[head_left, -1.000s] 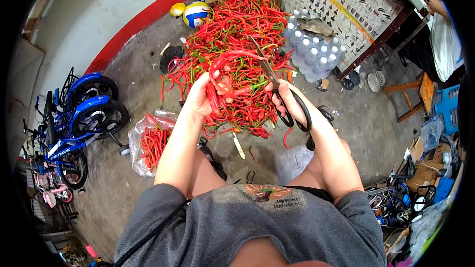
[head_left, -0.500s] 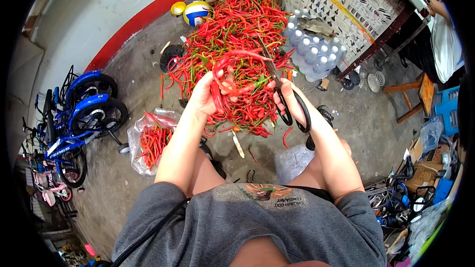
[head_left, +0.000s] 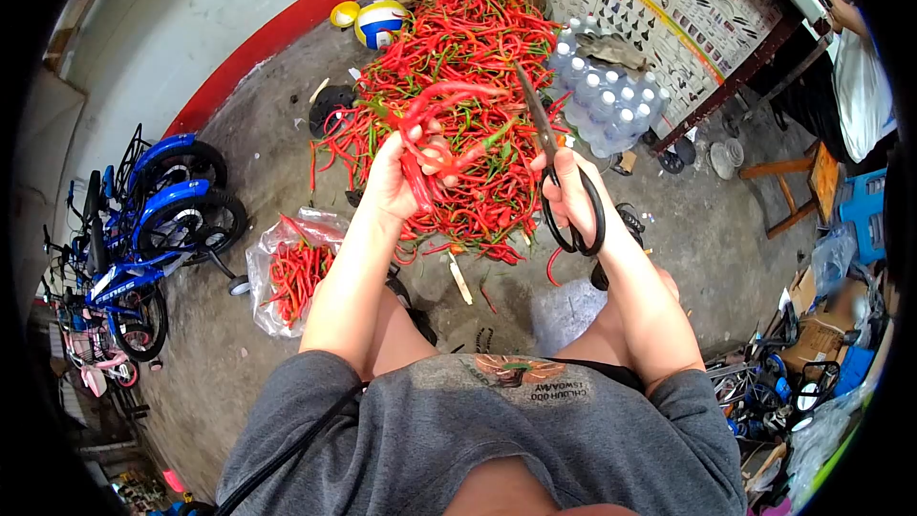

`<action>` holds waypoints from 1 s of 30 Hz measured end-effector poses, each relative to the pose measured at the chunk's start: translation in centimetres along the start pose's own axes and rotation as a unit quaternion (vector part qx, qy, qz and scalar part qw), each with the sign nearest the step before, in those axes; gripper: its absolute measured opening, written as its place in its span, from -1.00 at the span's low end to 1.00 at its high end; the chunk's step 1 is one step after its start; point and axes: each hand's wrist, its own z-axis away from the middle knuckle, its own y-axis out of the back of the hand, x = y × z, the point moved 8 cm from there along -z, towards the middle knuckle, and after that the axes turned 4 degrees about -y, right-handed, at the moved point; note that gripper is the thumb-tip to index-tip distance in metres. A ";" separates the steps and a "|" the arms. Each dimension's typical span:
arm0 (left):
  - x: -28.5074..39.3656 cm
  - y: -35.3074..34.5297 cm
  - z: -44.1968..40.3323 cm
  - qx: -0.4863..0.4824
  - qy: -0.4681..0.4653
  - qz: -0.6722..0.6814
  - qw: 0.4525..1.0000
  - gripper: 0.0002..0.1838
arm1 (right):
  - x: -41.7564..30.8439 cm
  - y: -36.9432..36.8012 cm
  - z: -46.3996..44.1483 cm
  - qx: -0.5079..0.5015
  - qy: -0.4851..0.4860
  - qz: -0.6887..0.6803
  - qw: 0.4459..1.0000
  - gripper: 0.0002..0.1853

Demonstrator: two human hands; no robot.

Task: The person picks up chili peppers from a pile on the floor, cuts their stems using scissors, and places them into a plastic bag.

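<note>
Several long red chilies [head_left: 413, 175] are gripped in my left hand [head_left: 394, 177], some pointing right toward the scissors. My right hand [head_left: 570, 193] is closed round the black handles of a pair of scissors [head_left: 538, 113], whose blades point up and slightly left, apart from the held chilies. Beneath and beyond both hands spreads a large pile of red chilies with green stems [head_left: 468, 33] on the floor. Left of my left forearm, a clear plastic bag [head_left: 263, 272] holds more red chilies.
Blue bicycles [head_left: 143, 229] stand at the left. A ball [head_left: 380, 24] lies by the wall. Packed bottles [head_left: 611, 105] are right of the pile. A wooden stool [head_left: 821, 177], a blue stool [head_left: 864, 210], and a person's hand [head_left: 844, 11] are at the right.
My right hand has turned and moved slightly right with the scissors, away from the chilies. The blades look closer together. The chilies in my left hand have shifted a little.
</note>
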 end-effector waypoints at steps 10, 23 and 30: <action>3.5 0.7 0.0 0.022 -0.099 0.097 0.990 -0.80 | -1.3 -1.6 1.8 -0.051 0.146 0.295 0.943 -0.47; 1.6 0.4 -0.5 0.038 -0.055 0.015 0.998 -0.77 | -1.6 -1.1 1.8 0.023 0.106 0.338 0.935 -0.51; 1.6 0.7 -0.3 0.076 -0.061 -0.015 0.995 -0.81 | -1.5 0.3 1.7 0.053 0.129 0.335 0.932 -0.56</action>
